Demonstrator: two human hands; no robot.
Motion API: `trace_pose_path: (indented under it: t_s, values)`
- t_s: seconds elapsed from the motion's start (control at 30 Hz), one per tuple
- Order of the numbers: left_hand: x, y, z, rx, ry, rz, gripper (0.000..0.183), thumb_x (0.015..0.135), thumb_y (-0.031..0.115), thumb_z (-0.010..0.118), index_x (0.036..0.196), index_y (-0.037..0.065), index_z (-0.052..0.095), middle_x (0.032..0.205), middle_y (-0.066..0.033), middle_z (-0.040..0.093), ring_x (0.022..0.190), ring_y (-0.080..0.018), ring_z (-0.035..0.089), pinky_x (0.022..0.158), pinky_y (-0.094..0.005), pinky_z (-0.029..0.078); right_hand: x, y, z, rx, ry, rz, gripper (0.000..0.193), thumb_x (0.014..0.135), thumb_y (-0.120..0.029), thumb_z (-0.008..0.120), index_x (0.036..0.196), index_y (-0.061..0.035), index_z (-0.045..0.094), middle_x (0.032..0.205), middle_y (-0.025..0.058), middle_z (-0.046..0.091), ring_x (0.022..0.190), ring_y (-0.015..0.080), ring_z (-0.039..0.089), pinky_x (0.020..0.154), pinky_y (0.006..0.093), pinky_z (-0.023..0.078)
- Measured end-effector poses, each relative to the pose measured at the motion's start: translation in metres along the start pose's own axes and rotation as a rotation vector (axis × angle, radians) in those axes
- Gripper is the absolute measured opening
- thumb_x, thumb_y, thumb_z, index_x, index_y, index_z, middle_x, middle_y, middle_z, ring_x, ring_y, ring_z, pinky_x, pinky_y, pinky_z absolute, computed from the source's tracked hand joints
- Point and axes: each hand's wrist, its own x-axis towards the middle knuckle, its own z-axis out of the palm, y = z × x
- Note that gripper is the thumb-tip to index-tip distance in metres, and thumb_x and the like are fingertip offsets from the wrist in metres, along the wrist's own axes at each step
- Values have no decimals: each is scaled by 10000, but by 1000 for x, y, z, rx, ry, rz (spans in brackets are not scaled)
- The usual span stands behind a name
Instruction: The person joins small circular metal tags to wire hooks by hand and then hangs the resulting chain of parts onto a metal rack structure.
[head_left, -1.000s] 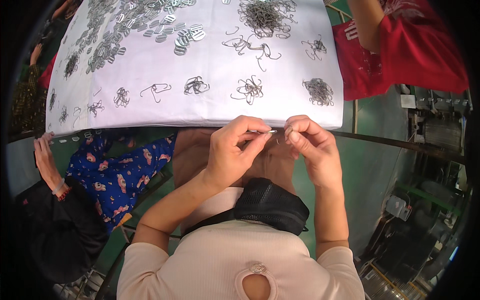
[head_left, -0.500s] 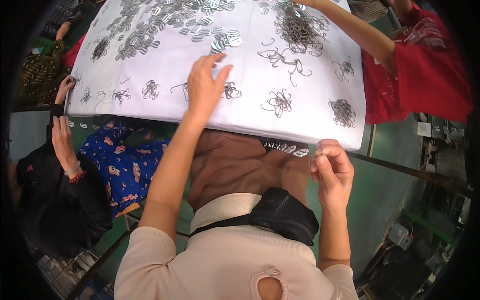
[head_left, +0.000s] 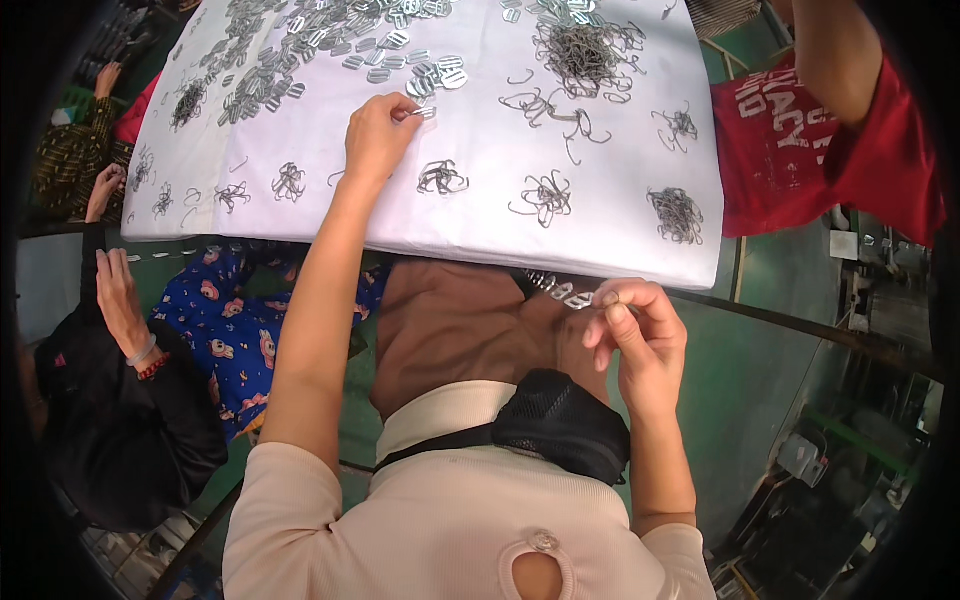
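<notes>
My left hand (head_left: 378,138) is over the white-covered table, thumb and forefinger closed on a small silver slotted plate (head_left: 426,112). Just beyond it lie more slotted plates (head_left: 452,76), at the near end of a wide scatter. Off the table's near edge, my right hand (head_left: 648,345) pinches by its fingertips the end of a row of similar slotted plates (head_left: 574,298). The row hangs down to the left, its far end hidden below the table. What joins the plates is too fine to make out.
Bent wire hooks lie in a large pile (head_left: 585,58) and small heaps, one dense heap (head_left: 676,215) by the right corner. On the right is a co-worker in a red shirt (head_left: 775,150). Left, another in black (head_left: 125,410) holds a hand near the table edge.
My left hand has shifted slightly left and closed from open fingers onto a slotted plate. My right hand has moved a little left. The red-shirted person's arm has drawn back from the hook pile.
</notes>
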Motion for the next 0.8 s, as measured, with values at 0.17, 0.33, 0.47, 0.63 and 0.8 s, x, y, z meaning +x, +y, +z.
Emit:
trace_pose_path:
  t_s: [0.17,0.33,0.47,0.63,0.8]
  values:
    - [-14,19,-15,-384,-237,-270,164,817,139,608,936,30,637,780,-73,652,719,-122,623,612,-231,468,2,1,2,4,-22,51,100,892,-79,548,937,10,551,939,124,593,710,137,610,504,207,481]
    - [-49,71,-32,-856,-312,-171,224,866,150,549,1023,-8,574,873,-89,635,755,-138,631,600,-216,467,3,7,-2,2,-58,54,90,897,-73,541,947,1,552,911,99,604,772,153,633,570,221,512]
    - [-92,118,-42,-928,-362,-80,167,842,80,582,987,-3,582,876,-85,650,725,-105,623,590,-200,468,1,9,-2,15,-73,19,89,890,-48,546,958,8,558,876,99,620,767,155,641,593,231,524]
    - [-123,156,-48,-874,-418,-58,147,795,17,620,939,-9,597,778,-80,659,681,-108,625,605,-223,510,1,10,-1,51,-66,11,87,876,-7,549,959,14,537,870,110,621,744,154,641,600,228,531]
    - [-127,164,-56,-729,-489,31,167,802,-28,611,968,-31,592,865,-87,648,796,-113,627,683,-220,512,3,12,-2,105,-85,-19,159,857,18,565,975,-6,460,877,110,607,732,154,640,599,227,534]
